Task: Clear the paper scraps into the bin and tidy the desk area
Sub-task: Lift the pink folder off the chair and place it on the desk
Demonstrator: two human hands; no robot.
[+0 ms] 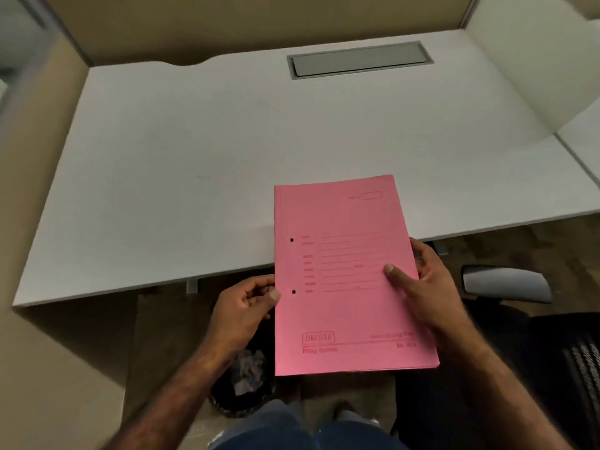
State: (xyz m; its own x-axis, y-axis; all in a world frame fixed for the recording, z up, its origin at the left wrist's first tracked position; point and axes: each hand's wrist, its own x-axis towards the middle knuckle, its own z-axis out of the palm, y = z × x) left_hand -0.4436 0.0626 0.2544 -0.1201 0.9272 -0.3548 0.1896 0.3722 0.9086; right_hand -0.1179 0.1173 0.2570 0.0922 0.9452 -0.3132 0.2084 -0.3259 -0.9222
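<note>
Blue-jeaned knees (311,433) at 6 o'clock; above, left hand (242,311) and right hand (425,287) pinch flat pink card folder (344,277) over white desk (194,177); black bin (242,378) holds crumpled paper (248,371).

The pink folder (350,277) carries printed form lines too blurred to read. Near its bottom edge, only "Filing System" comes through, faintly.

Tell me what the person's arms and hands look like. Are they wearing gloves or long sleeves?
No gloves and no long sleeves. Both the left hand and the right hand are bare, and both forearms are bare as far as the picture shows. No rings, watch or bracelets are visible. The fingernails are short. Blue jeans show at the bottom.
</note>
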